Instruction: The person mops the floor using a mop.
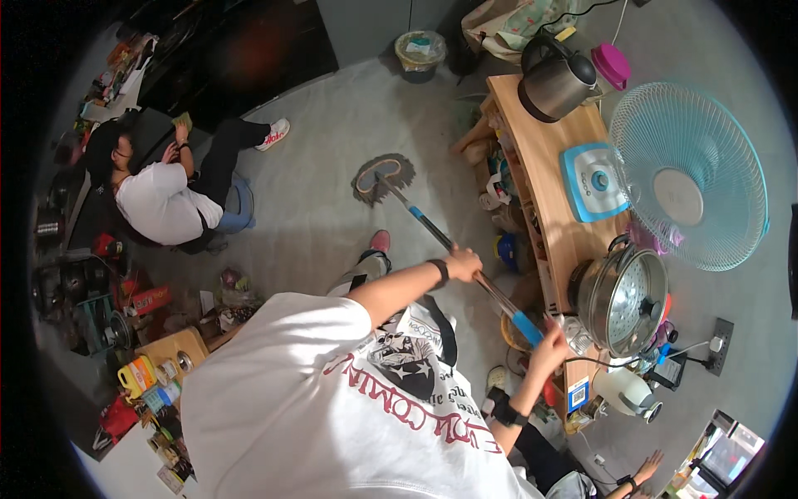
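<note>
The person grips a long metal-handled mop with blue sleeves and a flat grey string head [432, 229] in both hands. The left hand [462, 264] is wrapped shut around the shaft partway along, a dark band at the wrist, while the right hand [549, 343] is closed on the near end just by the blue grip. That spacing gives a pivot above and a push from below, and it keeps the shaft slanting away from the body, so the mop head lies flat on the grey floor [332, 191] well out in front, up and to the left of the hands. Just right of the mop runs a long wooden bench [544, 166] with a dark metal kettle [555, 83] at its far end, a blue-and-white square appliance [592, 181] in the middle, and a lidded steel pot [622, 298] at its near end. The pot's glass lid is steamed or glared over, so what it holds cannot be told. Beyond the bench stands a pale turquoise fan [688, 176]. On the far side of the floor sits a small round bin [420, 51] lined with a bag and seemingly holding scraps. At the left a seated person in a white shirt [162, 200] works apart from the mop, hands raised near the face.
</note>
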Demonstrator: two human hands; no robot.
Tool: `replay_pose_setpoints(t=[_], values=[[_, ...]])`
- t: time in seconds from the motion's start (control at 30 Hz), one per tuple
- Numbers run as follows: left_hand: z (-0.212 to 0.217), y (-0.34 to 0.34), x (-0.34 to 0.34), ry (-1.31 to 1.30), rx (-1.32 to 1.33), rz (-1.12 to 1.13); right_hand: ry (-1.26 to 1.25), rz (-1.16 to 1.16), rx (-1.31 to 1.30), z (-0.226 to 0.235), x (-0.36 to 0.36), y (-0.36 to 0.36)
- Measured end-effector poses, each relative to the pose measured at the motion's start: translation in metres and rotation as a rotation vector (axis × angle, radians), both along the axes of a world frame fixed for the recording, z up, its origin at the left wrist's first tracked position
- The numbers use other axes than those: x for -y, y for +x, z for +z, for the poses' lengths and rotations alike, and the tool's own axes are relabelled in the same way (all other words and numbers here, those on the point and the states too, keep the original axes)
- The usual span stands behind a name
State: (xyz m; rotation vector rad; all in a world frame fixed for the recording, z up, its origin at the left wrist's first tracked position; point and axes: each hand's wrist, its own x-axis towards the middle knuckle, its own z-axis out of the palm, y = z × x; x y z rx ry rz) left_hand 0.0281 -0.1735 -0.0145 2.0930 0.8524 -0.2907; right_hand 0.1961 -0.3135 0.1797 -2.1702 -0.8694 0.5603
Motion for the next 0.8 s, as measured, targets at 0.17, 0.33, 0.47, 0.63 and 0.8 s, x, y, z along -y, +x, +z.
replay_pose_setpoints(t=[0.17, 0.33, 0.47, 0.63, 0.8], values=[[-0.011, -0.123, -0.092, -0.037, 0.217, 0.277, 0.058, 0.315, -0.168, 0.005, -0.101, -0.101], [0.027, -0.246, -0.147, -0.297, 0.613, 0.629, 0.481, 0.866, -0.512, 0.025, -0.180, -0.210], [0.034, -0.293, -0.144, -0.468, 0.752, 1.011, 0.733, 1.178, -0.709, 0.017, -0.191, -0.273], [0.017, -0.285, -0.111, -0.692, 0.853, 1.276, 0.699, 1.103, -0.568, 0.016, -0.150, -0.258], [0.017, -0.168, -0.051, 0.499, 0.333, 0.336, 0.431, 0.835, -0.519, 0.006, -0.064, -0.138]])
